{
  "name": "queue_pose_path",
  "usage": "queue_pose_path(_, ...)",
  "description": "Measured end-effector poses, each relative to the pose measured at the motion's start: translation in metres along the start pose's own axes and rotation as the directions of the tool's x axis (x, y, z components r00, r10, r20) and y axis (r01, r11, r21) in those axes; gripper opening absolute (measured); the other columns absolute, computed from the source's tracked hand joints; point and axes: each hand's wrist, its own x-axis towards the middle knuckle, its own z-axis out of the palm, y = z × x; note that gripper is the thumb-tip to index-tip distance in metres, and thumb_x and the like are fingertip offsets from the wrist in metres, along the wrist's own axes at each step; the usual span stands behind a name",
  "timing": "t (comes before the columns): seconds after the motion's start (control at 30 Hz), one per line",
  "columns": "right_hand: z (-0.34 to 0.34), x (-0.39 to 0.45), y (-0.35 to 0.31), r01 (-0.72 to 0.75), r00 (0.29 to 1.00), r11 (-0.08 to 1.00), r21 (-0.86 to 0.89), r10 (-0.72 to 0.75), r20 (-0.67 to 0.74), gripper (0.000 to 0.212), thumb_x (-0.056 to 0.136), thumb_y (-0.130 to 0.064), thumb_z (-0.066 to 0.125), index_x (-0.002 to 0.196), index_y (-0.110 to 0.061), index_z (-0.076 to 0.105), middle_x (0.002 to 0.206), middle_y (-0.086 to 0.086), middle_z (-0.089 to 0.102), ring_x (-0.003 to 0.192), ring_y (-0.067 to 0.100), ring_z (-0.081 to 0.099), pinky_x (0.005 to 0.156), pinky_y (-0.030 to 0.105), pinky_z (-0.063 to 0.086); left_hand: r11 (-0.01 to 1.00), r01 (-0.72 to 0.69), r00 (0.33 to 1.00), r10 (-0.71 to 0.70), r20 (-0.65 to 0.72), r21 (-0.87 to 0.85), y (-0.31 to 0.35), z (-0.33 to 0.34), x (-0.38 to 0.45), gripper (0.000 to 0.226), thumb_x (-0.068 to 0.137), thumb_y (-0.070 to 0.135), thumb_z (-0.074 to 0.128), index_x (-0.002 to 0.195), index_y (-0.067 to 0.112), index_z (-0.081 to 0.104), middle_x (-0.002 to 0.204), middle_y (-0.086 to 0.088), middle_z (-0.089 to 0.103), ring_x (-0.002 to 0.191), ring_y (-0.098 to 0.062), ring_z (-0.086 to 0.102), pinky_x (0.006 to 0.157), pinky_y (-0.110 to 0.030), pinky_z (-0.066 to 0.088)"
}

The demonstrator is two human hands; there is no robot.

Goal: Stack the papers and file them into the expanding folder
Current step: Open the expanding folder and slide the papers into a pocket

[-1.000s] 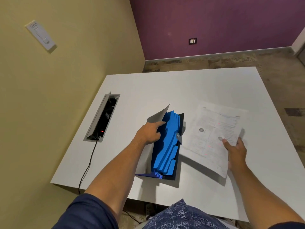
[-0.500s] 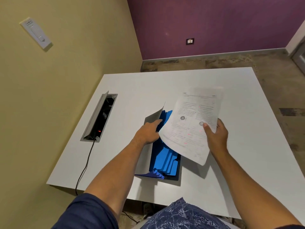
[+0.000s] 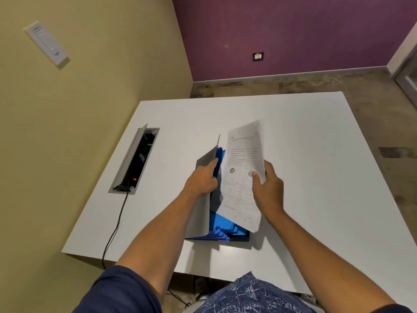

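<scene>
A blue expanding folder [image 3: 222, 224] lies on the white table [image 3: 316, 154] near its front edge. Its grey front cover [image 3: 200, 213] is lifted and pulled to the left by my left hand [image 3: 202, 180], fingers hooked on the cover's edge. My right hand [image 3: 268, 188] grips a stack of printed papers [image 3: 242, 175] by its right edge. The stack is tilted steeply and hangs over the open blue pockets, its lower edge close to or just inside them. The papers hide most of the dividers.
An open cable box [image 3: 135, 161] is sunk into the table at the left, with a black cord [image 3: 112, 231] running off the front edge. A beige wall is close on the left. My patterned lap [image 3: 248, 294] shows below the table edge.
My right hand has carried the papers from the table's right side leftward over the folder and tilted them upright. My left hand keeps the cover pulled open.
</scene>
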Motion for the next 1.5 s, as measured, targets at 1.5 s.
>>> queue_pose_path(1.5, 0.005, 0.027, -0.012, -0.143, 0.926, 0.981, -0.130, 0.179, 0.331, 0.026, 0.094, -0.009, 0.057, 0.119, -0.013, 0.062, 0.117, 0.006, 0.071, 0.086, 0.021, 0.069, 0.056, 0.027, 0.054, 0.998, -0.069, 0.996, 0.069, -0.049, 0.005, -0.016, 0.011, 0.000, 0.071, 0.097, 0.018, 0.054, 0.160, 0.026, 0.023, 0.131, -0.010, 0.064, 0.106, -0.030, 0.068, 0.088, -0.042, 0.058)
